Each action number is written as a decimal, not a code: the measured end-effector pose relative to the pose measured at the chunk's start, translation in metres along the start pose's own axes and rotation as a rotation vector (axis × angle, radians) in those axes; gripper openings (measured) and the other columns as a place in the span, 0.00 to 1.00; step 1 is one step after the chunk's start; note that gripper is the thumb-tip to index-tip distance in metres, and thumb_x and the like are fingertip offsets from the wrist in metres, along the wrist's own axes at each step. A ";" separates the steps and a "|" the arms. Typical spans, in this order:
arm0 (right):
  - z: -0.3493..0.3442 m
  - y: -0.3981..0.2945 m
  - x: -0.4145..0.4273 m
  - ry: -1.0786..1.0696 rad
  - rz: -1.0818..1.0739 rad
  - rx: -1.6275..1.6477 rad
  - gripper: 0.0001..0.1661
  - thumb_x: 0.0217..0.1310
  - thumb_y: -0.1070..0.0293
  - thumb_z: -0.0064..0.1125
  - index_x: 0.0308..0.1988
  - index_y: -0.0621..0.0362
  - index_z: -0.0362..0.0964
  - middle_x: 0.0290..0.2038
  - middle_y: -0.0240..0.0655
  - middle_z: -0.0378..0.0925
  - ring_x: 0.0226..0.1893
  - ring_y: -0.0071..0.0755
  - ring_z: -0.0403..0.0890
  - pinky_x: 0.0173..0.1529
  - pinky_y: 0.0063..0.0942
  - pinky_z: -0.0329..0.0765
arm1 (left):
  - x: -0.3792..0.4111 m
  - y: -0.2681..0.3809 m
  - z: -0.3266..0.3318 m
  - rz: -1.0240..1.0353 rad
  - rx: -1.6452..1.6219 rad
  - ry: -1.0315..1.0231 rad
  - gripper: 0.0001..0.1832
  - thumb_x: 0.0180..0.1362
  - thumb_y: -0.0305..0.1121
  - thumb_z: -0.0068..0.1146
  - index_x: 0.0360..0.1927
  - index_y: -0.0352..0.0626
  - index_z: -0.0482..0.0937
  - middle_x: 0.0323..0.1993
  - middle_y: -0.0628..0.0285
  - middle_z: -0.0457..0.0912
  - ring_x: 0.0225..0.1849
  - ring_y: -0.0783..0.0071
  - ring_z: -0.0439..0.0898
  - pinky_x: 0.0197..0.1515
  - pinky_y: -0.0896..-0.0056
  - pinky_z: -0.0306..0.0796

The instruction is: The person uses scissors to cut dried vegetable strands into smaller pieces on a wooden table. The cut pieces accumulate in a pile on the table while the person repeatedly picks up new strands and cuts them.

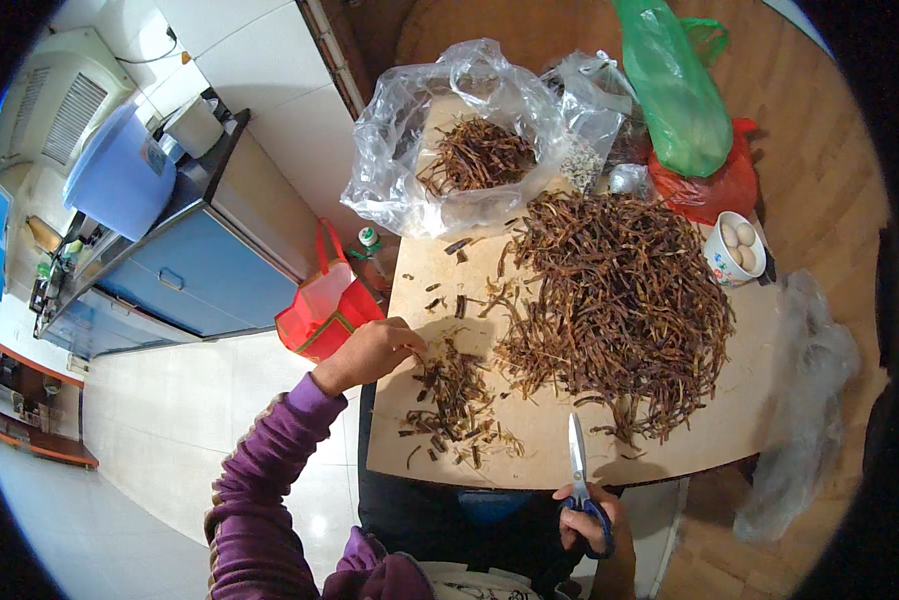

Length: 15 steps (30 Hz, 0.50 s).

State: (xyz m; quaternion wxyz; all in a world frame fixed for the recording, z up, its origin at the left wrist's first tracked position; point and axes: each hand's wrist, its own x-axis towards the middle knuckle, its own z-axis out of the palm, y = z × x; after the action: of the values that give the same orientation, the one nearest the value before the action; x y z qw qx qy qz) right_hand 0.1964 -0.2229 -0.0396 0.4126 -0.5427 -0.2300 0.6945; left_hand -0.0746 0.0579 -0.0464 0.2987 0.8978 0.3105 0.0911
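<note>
My right hand (590, 525) grips the dark blue handles of a pair of scissors (578, 457) at the table's near edge. Its blades look closed and point away from me. At the left edge, my left hand (378, 349) has its fingertips bent together over a small heap of short cut pieces (453, 394); whether a piece is between them is hard to tell. A large mound of dried brown stems or roots (622, 307) lies right of this heap. Farther back, a clear plastic bag (389, 165) spreads open around more dried strips (479, 154).
A paper cup (722, 262) with several eggs stands right of the mound. Behind are a green plastic bag (682, 105), a red plastic bag (708, 187) and a clear bag (588, 112). Another clear bag (802, 405) hangs over the right edge. A red tote bag (322, 307) stands left.
</note>
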 end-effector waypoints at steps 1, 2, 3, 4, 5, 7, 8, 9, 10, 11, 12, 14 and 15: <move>0.000 0.005 0.001 -0.009 -0.004 0.005 0.17 0.50 0.72 0.54 0.42 0.64 0.66 0.17 0.36 0.69 0.14 0.26 0.70 0.20 0.22 0.69 | 0.001 -0.001 0.004 0.011 0.014 0.011 0.08 0.48 0.24 0.54 0.34 0.42 0.78 0.30 0.57 0.76 0.32 0.62 0.76 0.33 0.69 0.70; 0.001 0.008 0.001 -0.018 -0.008 0.011 0.16 0.50 0.74 0.53 0.42 0.64 0.65 0.16 0.36 0.69 0.14 0.26 0.71 0.19 0.22 0.70 | 0.002 -0.003 0.008 0.021 0.028 0.022 0.09 0.47 0.23 0.54 0.34 0.42 0.78 0.30 0.56 0.76 0.32 0.61 0.76 0.33 0.69 0.70; 0.004 0.009 0.000 -0.027 -0.001 0.001 0.16 0.50 0.72 0.53 0.42 0.64 0.65 0.16 0.36 0.69 0.14 0.26 0.71 0.19 0.22 0.70 | 0.002 -0.003 0.011 0.032 0.043 0.032 0.09 0.47 0.23 0.54 0.34 0.42 0.78 0.30 0.56 0.76 0.32 0.61 0.76 0.33 0.69 0.70; 0.006 0.007 -0.001 -0.026 0.004 -0.016 0.16 0.51 0.71 0.53 0.42 0.64 0.65 0.16 0.35 0.69 0.15 0.25 0.71 0.19 0.22 0.70 | 0.003 0.001 0.011 0.014 0.042 0.016 0.10 0.46 0.22 0.53 0.35 0.41 0.77 0.31 0.55 0.75 0.32 0.59 0.76 0.34 0.67 0.71; 0.007 0.006 -0.003 -0.024 0.010 -0.032 0.16 0.52 0.70 0.54 0.42 0.64 0.65 0.17 0.35 0.69 0.15 0.25 0.71 0.20 0.22 0.70 | 0.006 0.005 0.013 0.000 0.040 0.054 0.11 0.46 0.22 0.53 0.35 0.41 0.77 0.32 0.55 0.75 0.33 0.59 0.76 0.35 0.67 0.71; 0.006 0.011 -0.004 -0.030 0.001 -0.075 0.17 0.52 0.69 0.53 0.43 0.64 0.65 0.17 0.33 0.69 0.16 0.24 0.71 0.20 0.23 0.70 | 0.009 0.015 0.014 -0.037 0.042 0.127 0.11 0.47 0.21 0.52 0.36 0.41 0.76 0.33 0.55 0.75 0.34 0.59 0.76 0.36 0.66 0.71; 0.007 0.010 -0.003 -0.029 0.001 -0.075 0.17 0.52 0.69 0.53 0.43 0.64 0.65 0.17 0.33 0.69 0.16 0.24 0.71 0.20 0.23 0.70 | 0.016 0.021 0.014 0.032 0.020 0.121 0.14 0.46 0.23 0.50 0.38 0.44 0.76 0.33 0.56 0.74 0.34 0.57 0.76 0.36 0.64 0.71; 0.009 0.009 -0.002 -0.039 0.006 -0.079 0.17 0.52 0.69 0.53 0.43 0.64 0.65 0.18 0.33 0.69 0.16 0.24 0.71 0.20 0.23 0.70 | 0.023 0.025 0.017 0.106 0.026 0.119 0.15 0.45 0.23 0.50 0.39 0.44 0.75 0.34 0.56 0.74 0.34 0.57 0.75 0.36 0.65 0.71; 0.012 0.010 -0.001 -0.038 0.012 -0.057 0.17 0.52 0.69 0.53 0.43 0.63 0.65 0.17 0.33 0.69 0.16 0.24 0.71 0.20 0.23 0.70 | 0.032 0.031 0.021 0.181 0.035 0.117 0.16 0.45 0.22 0.49 0.40 0.44 0.75 0.35 0.55 0.73 0.35 0.57 0.75 0.37 0.65 0.71; 0.015 0.009 -0.001 -0.044 0.013 -0.064 0.17 0.52 0.69 0.53 0.43 0.64 0.65 0.18 0.33 0.69 0.16 0.24 0.71 0.21 0.23 0.70 | 0.041 0.039 0.028 0.256 0.044 0.115 0.17 0.44 0.22 0.49 0.42 0.45 0.74 0.36 0.55 0.73 0.36 0.57 0.75 0.38 0.65 0.71; 0.018 0.007 -0.001 -0.049 0.011 -0.070 0.17 0.52 0.69 0.53 0.43 0.64 0.65 0.18 0.33 0.69 0.16 0.24 0.71 0.21 0.22 0.70 | 0.049 0.049 0.036 0.257 0.016 0.091 0.21 0.44 0.21 0.49 0.45 0.45 0.73 0.40 0.55 0.72 0.38 0.58 0.74 0.39 0.66 0.71; 0.022 0.006 -0.002 -0.066 0.001 -0.079 0.17 0.52 0.69 0.53 0.43 0.64 0.65 0.18 0.33 0.69 0.16 0.24 0.71 0.21 0.22 0.70 | 0.058 0.052 0.053 0.360 0.192 0.085 0.21 0.45 0.25 0.47 0.47 0.46 0.72 0.47 0.56 0.69 0.42 0.62 0.73 0.43 0.65 0.69; 0.022 0.006 -0.005 -0.058 -0.008 -0.082 0.17 0.52 0.69 0.53 0.43 0.64 0.65 0.19 0.33 0.69 0.16 0.24 0.71 0.21 0.22 0.70 | 0.061 0.055 0.062 0.380 0.296 0.101 0.20 0.45 0.27 0.47 0.46 0.46 0.73 0.49 0.57 0.69 0.44 0.62 0.73 0.45 0.65 0.69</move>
State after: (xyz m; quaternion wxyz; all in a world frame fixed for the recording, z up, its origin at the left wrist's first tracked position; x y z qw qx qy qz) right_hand 0.1741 -0.2275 -0.0347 0.3860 -0.5380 -0.2724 0.6981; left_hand 0.0225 0.0308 -0.0649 0.1256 0.9683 0.1606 0.1440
